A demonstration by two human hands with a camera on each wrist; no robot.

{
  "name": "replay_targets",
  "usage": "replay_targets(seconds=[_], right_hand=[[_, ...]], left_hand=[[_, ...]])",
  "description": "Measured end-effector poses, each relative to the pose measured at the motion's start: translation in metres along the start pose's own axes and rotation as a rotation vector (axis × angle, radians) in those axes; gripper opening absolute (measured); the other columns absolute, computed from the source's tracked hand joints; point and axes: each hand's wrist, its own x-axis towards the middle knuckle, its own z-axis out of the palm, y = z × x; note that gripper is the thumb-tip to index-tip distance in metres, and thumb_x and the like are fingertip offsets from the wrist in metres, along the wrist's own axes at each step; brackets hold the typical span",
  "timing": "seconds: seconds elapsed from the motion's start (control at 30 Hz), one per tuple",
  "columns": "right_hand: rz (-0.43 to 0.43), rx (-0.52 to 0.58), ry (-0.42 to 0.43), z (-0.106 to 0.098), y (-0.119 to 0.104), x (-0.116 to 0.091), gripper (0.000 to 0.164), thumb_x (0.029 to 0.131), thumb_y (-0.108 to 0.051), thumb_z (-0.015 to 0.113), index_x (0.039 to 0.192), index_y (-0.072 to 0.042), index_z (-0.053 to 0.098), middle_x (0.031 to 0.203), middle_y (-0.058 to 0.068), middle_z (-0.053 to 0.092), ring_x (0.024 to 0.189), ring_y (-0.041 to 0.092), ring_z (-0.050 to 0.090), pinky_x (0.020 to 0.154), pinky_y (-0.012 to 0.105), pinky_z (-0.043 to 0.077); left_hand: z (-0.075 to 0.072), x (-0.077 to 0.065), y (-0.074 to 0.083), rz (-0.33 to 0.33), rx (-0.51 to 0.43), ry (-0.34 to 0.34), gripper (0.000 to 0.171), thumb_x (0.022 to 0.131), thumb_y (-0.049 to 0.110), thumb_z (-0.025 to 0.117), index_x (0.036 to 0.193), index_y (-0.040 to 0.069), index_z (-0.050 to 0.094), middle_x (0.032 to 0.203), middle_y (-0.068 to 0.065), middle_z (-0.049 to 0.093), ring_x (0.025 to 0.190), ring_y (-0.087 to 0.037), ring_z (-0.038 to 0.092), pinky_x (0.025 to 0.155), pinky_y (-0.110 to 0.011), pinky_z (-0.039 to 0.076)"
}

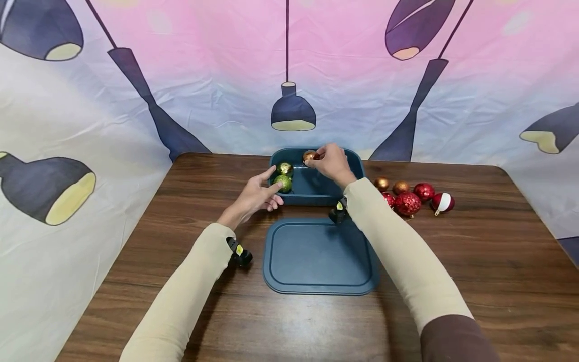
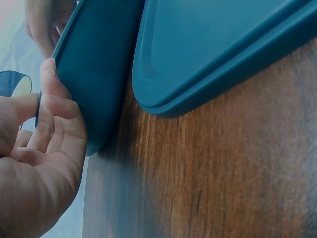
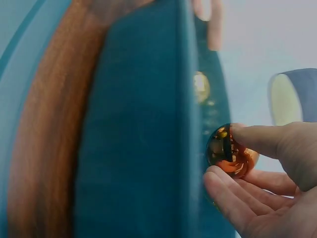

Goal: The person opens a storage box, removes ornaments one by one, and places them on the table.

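Note:
My right hand (image 1: 333, 163) pinches a shiny copper Christmas ball (image 3: 232, 151) between thumb and fingertips, over the far side of a teal box (image 1: 316, 198). The box is a deep rectangular tub without its lid on. Two green Christmas balls lie at its left end: a shiny yellow-green one (image 1: 284, 169) and a glittery green one (image 1: 283, 183). My left hand (image 1: 255, 197) grips the box at its left front corner, fingers against the outer wall (image 2: 99, 99) and thumb over the rim near the glittery ball.
A matching teal lid (image 1: 321, 256) lies flat on the wooden table (image 1: 497, 261) in front of the box. To the right rest a gold ball (image 1: 382, 183), a copper one (image 1: 400, 187), several red ones (image 1: 408, 203) and a red-and-white one (image 1: 443, 202). A printed cloth (image 1: 217, 65) hangs behind.

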Motion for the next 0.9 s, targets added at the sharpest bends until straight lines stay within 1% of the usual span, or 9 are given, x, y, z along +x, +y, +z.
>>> replay_targets(seconds=[0.2,0.37,0.47,0.57,0.73,0.8,0.9], right_hand=[[0.0,-0.007,-0.015,-0.026,0.002,-0.011,0.039,0.094,-0.026,0.075,0.12,0.003,0.068,0.114,0.019,0.067,0.1,0.032,0.065,0.083,0.045,0.055],[-0.026,-0.029,0.004,-0.048,0.003,-0.023,0.038,0.094,-0.027,0.075,0.118,0.002,0.07,0.112,0.02,0.068,0.099,0.033,0.065,0.08,0.046,0.055],[-0.044,-0.055,0.023,-0.062,0.007,-0.032,0.04,0.094,-0.028,0.076,0.119,0.002,0.07,0.116,0.021,0.068,0.104,0.034,0.064,0.082,0.048,0.054],[-0.057,-0.079,0.04,-0.076,0.013,-0.042,0.042,0.094,-0.029,0.076,0.122,0.001,0.069,0.12,0.021,0.067,0.108,0.035,0.064,0.083,0.049,0.054],[-0.076,-0.096,0.072,-0.101,0.026,-0.062,0.043,0.094,-0.031,0.076,0.123,0.0,0.07,0.119,0.02,0.069,0.098,0.033,0.069,0.08,0.049,0.055],[-0.067,-0.093,0.073,-0.111,0.031,-0.071,0.046,0.094,-0.033,0.075,0.125,0.001,0.069,0.121,0.021,0.068,0.096,0.033,0.069,0.08,0.049,0.055],[-0.033,-0.09,0.065,-0.125,0.04,-0.084,0.054,0.094,-0.036,0.075,0.129,0.003,0.066,0.126,0.023,0.065,0.101,0.035,0.067,0.082,0.05,0.054]], left_hand=[[-0.002,0.0,-0.003,-0.02,0.0,-0.003,0.069,0.106,0.026,0.058,0.163,0.031,0.02,0.071,-0.009,0.07,0.056,-0.014,0.061,0.054,-0.023,0.05],[-0.003,-0.001,-0.003,-0.013,-0.011,-0.01,0.07,0.106,0.026,0.058,0.163,0.03,0.02,0.071,-0.009,0.07,0.056,-0.015,0.061,0.054,-0.023,0.05],[-0.003,-0.001,-0.003,-0.01,-0.013,-0.013,0.07,0.106,0.026,0.058,0.164,0.029,0.019,0.071,-0.009,0.07,0.056,-0.015,0.061,0.054,-0.023,0.05],[-0.002,-0.001,-0.002,-0.008,-0.013,-0.016,0.07,0.106,0.025,0.058,0.164,0.029,0.019,0.071,-0.009,0.07,0.056,-0.015,0.062,0.055,-0.024,0.05],[-0.001,0.001,-0.002,-0.004,-0.008,-0.012,0.07,0.106,0.025,0.058,0.164,0.03,0.019,0.072,-0.01,0.07,0.056,-0.014,0.061,0.054,-0.024,0.05],[0.0,0.001,-0.002,-0.003,-0.01,-0.008,0.07,0.106,0.025,0.058,0.164,0.03,0.019,0.073,-0.012,0.07,0.055,-0.014,0.061,0.054,-0.024,0.05],[0.0,0.0,-0.002,-0.012,-0.015,-0.004,0.07,0.105,0.025,0.058,0.163,0.031,0.02,0.073,-0.012,0.07,0.055,-0.013,0.06,0.054,-0.024,0.05]])
